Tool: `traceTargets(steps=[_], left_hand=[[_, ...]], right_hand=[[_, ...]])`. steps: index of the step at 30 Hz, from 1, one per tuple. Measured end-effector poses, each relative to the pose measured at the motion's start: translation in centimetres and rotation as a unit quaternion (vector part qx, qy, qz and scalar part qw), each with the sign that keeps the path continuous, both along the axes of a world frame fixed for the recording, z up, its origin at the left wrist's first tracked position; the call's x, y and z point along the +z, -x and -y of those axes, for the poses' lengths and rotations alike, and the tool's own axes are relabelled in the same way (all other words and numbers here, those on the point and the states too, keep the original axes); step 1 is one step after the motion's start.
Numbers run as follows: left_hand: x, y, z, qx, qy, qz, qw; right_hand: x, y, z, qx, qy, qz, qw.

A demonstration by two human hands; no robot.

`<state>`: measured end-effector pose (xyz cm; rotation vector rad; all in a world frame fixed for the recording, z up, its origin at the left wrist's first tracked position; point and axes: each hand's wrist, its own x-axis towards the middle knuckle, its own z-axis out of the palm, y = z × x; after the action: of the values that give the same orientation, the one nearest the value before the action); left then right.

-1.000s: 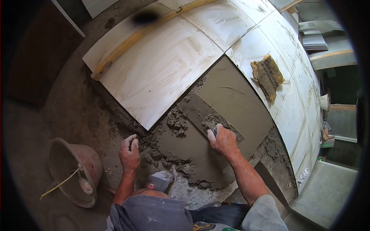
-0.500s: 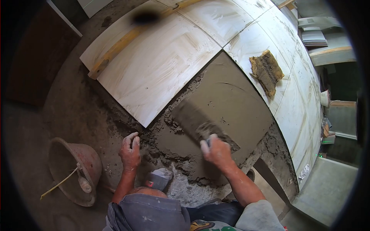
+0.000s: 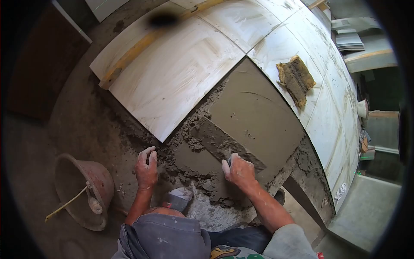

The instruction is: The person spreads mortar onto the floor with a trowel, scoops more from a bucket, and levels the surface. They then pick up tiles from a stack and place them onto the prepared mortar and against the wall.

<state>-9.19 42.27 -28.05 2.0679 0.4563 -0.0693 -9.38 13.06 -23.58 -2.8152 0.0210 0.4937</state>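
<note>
My right hand point(image 3: 240, 172) is closed round the handle of a long trowel point(image 3: 228, 144) coated in wet mortar. The trowel's blade lies over the mortar bed point(image 3: 258, 112), slanting from upper left to lower right. My left hand point(image 3: 147, 167) is held above the floor near the lower corner of a large white tile point(image 3: 172, 77), fingers apart and holding nothing. Smooth mortar fills the area between this tile and the laid tiles on the right; its edge nearest me is rough and crumbly.
A bucket point(image 3: 97, 181) with a stick and brush lies at the lower left. A wooden strip point(image 3: 133, 52) crosses the tiles. A mortar-covered sponge point(image 3: 296, 81) rests on the right-hand tiles. My shoe point(image 3: 179, 198) is between my arms.
The trowel in my right hand has shifted slightly and its blade shows more sharply. My left hand is almost unmoved.
</note>
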Motion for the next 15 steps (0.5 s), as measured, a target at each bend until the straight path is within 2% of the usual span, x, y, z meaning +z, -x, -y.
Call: traceTargets(steps=[3,4,5,7,8,11,12,15], left_hand=[[0.0,-1.1,0.2,-0.006,-0.014,0.037,0.999],[0.1,-0.5,0.0,-0.018,-0.020,0.037,0.999],[0.1,-0.4,-0.1,-0.017,-0.021,0.033,0.999],[0.3,-0.4,0.1,-0.005,-0.010,0.004,1.000],[0.3,-0.6,0.2,-0.012,-0.007,0.011,1.000],[-0.1,0.1,-0.2,-0.019,-0.030,0.000,0.999],[0.1,-0.1,-0.2,-0.006,-0.019,-0.003,1.000],[-0.6,-0.2,-0.1,0.001,-0.008,0.001,1.000]], right_hand=[[0.1,-0.1,0.8,0.023,0.004,0.034,0.999],[0.6,-0.2,0.4,-0.042,-0.020,0.039,0.998],[0.2,-0.2,0.2,-0.041,-0.021,0.036,0.998],[-0.6,0.3,0.2,0.009,0.011,0.004,1.000],[-1.6,0.6,0.9,-0.011,-0.025,-0.017,0.999],[-0.1,-0.1,0.7,0.015,0.000,0.031,0.999],[0.5,-0.5,0.4,-0.052,-0.035,0.021,0.998],[1.5,-0.6,0.0,-0.089,-0.073,0.036,0.993]])
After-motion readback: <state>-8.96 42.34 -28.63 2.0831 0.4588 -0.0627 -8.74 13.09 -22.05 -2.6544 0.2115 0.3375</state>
